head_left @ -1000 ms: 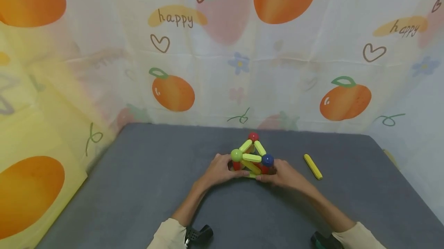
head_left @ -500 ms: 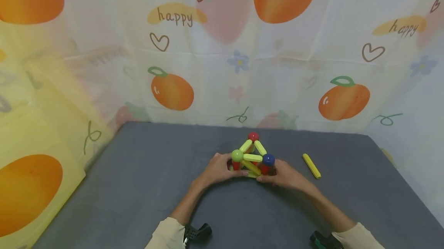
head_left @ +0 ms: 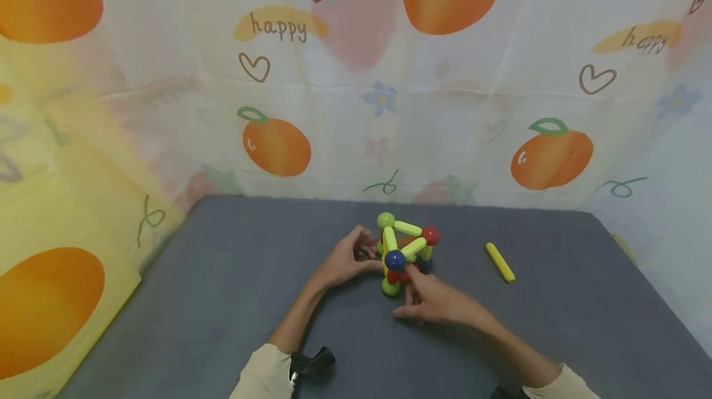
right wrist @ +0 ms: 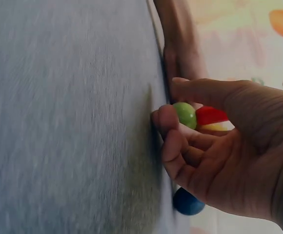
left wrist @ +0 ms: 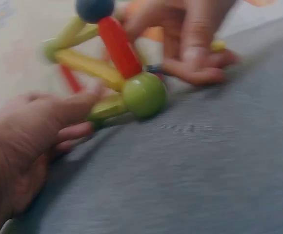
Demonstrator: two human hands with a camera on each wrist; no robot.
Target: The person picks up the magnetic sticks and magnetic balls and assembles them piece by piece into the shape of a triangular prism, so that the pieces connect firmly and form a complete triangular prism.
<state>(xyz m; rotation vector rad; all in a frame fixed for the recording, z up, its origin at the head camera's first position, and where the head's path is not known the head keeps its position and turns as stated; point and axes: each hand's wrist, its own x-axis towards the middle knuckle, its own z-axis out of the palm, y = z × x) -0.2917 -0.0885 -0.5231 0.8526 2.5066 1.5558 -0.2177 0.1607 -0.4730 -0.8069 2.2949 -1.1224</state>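
A frame of magnetic rods and balls [head_left: 390, 239] stands at mid-table, with yellow-green rods above and red rods below. Its top corners are a green ball [head_left: 386, 221], a red ball [head_left: 431, 236] and a blue ball [head_left: 395, 260]. On the frame's left, my left hand [head_left: 343, 266] makes a loose C, its thumb tip right at a yellow rod [left wrist: 90, 67]. My right hand [head_left: 445, 303] reaches in from the front right, index fingertip against the frame below the blue ball, thumb standing away from it. In the right wrist view, the right fingers partly cover a lower green ball [right wrist: 185, 114].
A loose yellow rod [head_left: 500, 262] lies on the grey tabletop [head_left: 222, 300] right of the frame. Behind the table hangs a fruit-printed curtain [head_left: 334, 139]. Wrist gear [head_left: 314, 362] sits by the left sleeve.
The frame has turned on the table: the blue ball came to the front, green went back, red went right. The right hand shifted forward-left toward me; the left hand loosened its hold.
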